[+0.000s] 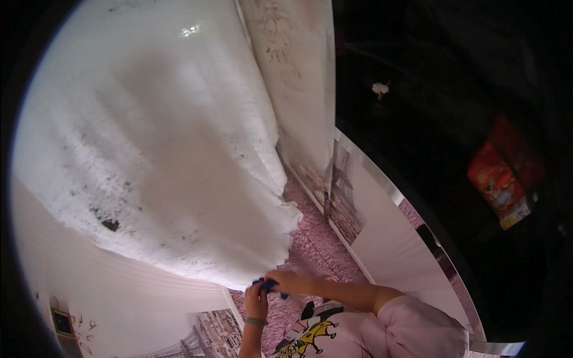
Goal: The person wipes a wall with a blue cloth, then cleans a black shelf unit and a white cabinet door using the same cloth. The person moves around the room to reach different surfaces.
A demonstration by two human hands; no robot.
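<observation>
My left hand, with a grey-green band at its wrist, is closed around a small dark blue object. From the other side my right hand meets it, its fingers also closed on the blue object. Its kind is too small and covered to make out; another bit of blue shows just below my right hand. Both hands are in front of my pink shirt, close to the ragged lower edge of a large white sheet-like surface marked with dark specks.
Pink shaggy carpet-like material lies behind the hands. White panels with a printed city picture flank it on the left, and another panel stands on the right. In the dark area at right is a red packet.
</observation>
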